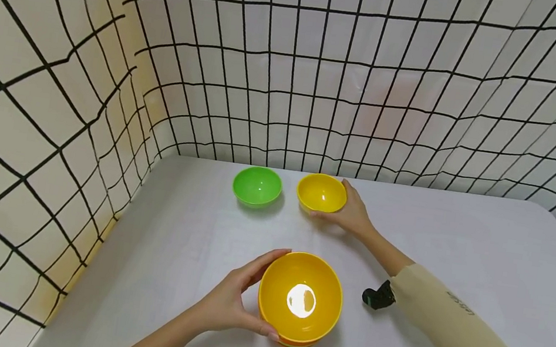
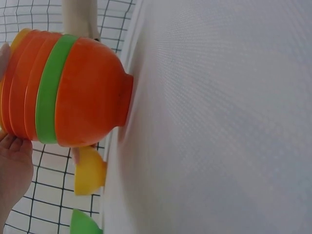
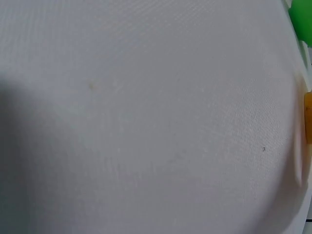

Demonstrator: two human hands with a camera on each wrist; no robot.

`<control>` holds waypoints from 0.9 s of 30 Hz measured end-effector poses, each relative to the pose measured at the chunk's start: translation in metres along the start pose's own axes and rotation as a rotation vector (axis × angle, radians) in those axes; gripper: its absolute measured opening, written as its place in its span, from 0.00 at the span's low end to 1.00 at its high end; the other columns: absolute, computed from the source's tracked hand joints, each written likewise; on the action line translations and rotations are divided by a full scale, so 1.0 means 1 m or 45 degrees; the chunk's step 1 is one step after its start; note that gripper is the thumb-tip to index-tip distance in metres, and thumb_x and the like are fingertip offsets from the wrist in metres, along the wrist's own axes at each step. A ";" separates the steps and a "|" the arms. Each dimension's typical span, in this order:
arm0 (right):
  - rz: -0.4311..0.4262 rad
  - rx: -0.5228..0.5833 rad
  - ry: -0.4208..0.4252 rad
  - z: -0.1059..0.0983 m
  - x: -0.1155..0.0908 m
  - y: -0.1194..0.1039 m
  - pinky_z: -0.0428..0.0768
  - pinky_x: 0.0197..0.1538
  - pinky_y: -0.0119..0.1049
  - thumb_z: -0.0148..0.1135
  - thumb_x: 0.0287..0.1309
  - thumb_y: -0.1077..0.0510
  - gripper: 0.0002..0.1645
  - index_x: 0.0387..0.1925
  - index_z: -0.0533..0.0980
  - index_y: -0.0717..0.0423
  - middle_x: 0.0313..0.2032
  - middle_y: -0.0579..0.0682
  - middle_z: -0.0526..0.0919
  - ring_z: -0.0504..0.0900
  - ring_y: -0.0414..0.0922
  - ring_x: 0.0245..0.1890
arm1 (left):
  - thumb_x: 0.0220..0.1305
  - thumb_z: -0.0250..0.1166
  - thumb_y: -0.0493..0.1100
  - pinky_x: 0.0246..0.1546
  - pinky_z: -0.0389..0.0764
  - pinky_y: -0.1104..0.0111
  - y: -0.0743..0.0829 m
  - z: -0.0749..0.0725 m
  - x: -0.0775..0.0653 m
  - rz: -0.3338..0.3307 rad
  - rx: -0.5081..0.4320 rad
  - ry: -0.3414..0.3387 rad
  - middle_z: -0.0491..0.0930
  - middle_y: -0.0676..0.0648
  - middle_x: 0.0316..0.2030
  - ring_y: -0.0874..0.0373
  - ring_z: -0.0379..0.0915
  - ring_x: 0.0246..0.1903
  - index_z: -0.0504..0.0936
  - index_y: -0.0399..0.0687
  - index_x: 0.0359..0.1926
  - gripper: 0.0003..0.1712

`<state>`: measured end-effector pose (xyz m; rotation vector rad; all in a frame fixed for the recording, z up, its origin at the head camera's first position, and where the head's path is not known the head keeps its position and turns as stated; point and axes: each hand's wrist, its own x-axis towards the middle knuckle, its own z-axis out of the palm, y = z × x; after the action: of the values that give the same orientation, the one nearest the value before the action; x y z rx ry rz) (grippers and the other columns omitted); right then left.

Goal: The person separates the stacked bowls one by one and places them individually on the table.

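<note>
A stack of nested bowls (image 2: 92, 92) stands on the table, mostly orange, with a green one among them and a yellow bowl (image 1: 300, 295) on top. My left hand (image 1: 234, 298) grips the upper part of this stack from the left, thumb at the near side and fingers at the far side. Farther back, my right hand (image 1: 354, 214) holds a single yellow bowl (image 1: 321, 191) by its right side, thumb toward me. To the left of that bowl, a green bowl (image 1: 257, 186) sits upright. The right wrist view shows only edges of two bowls.
A white-covered table (image 1: 178, 278) carries everything. Black grid netting (image 1: 289, 92) with pale sheeting behind it rises along the back and both sides. A small black object (image 1: 378, 296) shows beside the right sleeve (image 1: 459, 323).
</note>
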<state>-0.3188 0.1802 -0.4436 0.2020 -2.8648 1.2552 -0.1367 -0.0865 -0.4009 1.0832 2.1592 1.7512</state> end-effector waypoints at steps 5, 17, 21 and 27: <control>-0.014 -0.018 0.000 -0.004 -0.003 -0.003 0.58 0.67 0.56 0.71 0.38 0.37 0.68 0.70 0.43 0.62 0.68 0.63 0.53 0.56 0.58 0.66 | 0.39 0.78 0.46 0.65 0.61 0.68 -0.010 0.001 -0.001 0.003 0.004 0.007 0.59 0.52 0.67 0.56 0.57 0.65 0.54 0.54 0.70 0.58; -0.098 0.053 0.090 -0.015 -0.016 -0.008 0.54 0.67 0.59 0.57 0.54 0.34 0.52 0.71 0.47 0.53 0.69 0.59 0.51 0.52 0.56 0.68 | 0.39 0.78 0.46 0.65 0.60 0.68 -0.009 0.001 -0.002 0.010 -0.005 0.005 0.60 0.51 0.66 0.56 0.57 0.65 0.54 0.53 0.70 0.58; -0.232 0.189 0.107 -0.020 -0.022 -0.015 0.54 0.70 0.51 0.56 0.59 0.41 0.45 0.69 0.52 0.58 0.68 0.57 0.54 0.52 0.54 0.68 | 0.39 0.78 0.45 0.65 0.60 0.68 -0.010 0.001 -0.002 0.008 -0.010 0.007 0.60 0.52 0.66 0.56 0.57 0.65 0.54 0.53 0.70 0.58; -0.431 0.340 0.102 -0.031 -0.039 -0.039 0.56 0.69 0.43 0.55 0.63 0.57 0.35 0.67 0.55 0.62 0.67 0.58 0.58 0.55 0.51 0.68 | 0.39 0.78 0.45 0.65 0.60 0.69 -0.010 0.001 -0.002 0.008 -0.015 0.009 0.60 0.52 0.66 0.56 0.57 0.65 0.54 0.54 0.70 0.58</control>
<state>-0.2767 0.1810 -0.3968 0.5941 -2.4499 1.5207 -0.1385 -0.0871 -0.4106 1.0837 2.1491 1.7705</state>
